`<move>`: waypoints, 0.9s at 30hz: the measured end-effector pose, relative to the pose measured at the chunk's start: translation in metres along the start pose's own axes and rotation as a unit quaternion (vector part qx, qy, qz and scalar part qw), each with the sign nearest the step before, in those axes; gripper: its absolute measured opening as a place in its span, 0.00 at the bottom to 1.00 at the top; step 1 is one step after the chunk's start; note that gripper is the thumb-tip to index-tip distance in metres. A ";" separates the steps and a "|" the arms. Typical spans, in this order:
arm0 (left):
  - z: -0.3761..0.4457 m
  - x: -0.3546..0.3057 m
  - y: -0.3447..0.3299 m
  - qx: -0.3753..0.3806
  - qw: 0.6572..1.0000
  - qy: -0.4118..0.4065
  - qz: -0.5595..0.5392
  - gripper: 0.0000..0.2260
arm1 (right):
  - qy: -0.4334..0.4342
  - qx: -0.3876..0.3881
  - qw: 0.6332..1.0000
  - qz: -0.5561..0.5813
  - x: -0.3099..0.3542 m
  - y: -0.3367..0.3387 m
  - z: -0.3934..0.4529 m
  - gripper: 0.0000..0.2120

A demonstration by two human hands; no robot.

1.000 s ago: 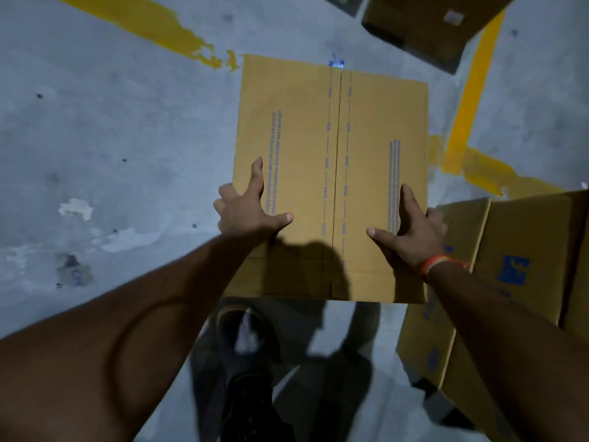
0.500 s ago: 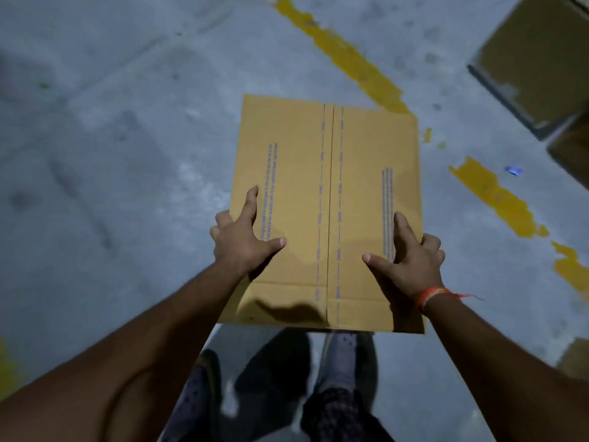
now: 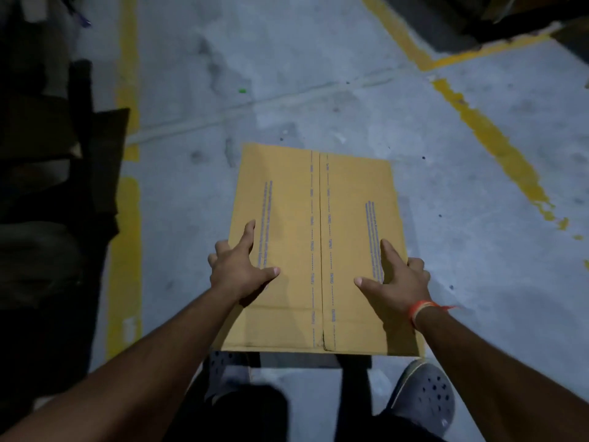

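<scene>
A closed brown cardboard box with blue printed lines along its centre seam is carried above the floor in front of me. My left hand grips its left edge, thumb and forefinger on top and the other fingers curled over the side. My right hand, with an orange wristband, grips the right edge the same way. The underside of the box is hidden.
Grey concrete floor with worn yellow lines. Dark stacked objects stand along the left. More dark shapes sit at the top right. My feet in grey clogs show below the box.
The view has swung left while both hands keep the same hold on the box. The boxes at the right left the frame, and dark stacked objects came in on the left.
</scene>
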State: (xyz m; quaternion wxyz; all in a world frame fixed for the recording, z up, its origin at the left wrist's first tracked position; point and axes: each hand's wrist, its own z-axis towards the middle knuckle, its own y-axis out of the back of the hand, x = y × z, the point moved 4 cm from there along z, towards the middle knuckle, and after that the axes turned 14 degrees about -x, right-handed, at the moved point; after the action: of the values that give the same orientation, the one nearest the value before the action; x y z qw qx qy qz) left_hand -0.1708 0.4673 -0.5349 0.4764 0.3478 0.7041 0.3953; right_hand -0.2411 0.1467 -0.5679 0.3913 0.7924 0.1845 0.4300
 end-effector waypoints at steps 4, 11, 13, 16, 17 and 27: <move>-0.040 0.008 0.049 -0.012 1.000 -0.001 0.000 0.49 | 0.022 0.010 1.000 -0.014 0.019 0.025 -0.046 0.53; -0.122 0.025 0.104 -0.008 1.000 -0.009 -0.007 0.50 | 0.033 0.000 0.999 -0.011 0.021 0.065 -0.131 0.51; -0.133 0.027 0.112 -0.016 1.000 -0.002 -0.007 0.50 | 0.030 -0.002 1.000 -0.002 0.020 0.065 -0.144 0.51; -0.145 0.028 0.114 -0.033 0.999 0.013 -0.014 0.47 | 0.024 0.000 1.000 0.010 0.010 0.055 -0.155 0.52; -0.149 0.030 0.110 -0.039 0.999 0.019 -0.015 0.47 | 0.020 0.005 1.000 0.011 0.006 0.051 -0.157 0.52; -0.120 0.051 0.074 -0.015 0.996 0.084 0.006 0.50 | 0.014 0.013 1.000 0.014 0.018 0.013 -0.107 0.52</move>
State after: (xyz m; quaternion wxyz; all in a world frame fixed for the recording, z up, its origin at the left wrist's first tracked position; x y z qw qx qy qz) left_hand -0.2912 0.5178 -0.4618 0.4181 0.3101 0.7341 0.4361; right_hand -0.3196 0.1992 -0.5134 0.3722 0.7939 0.1848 0.4439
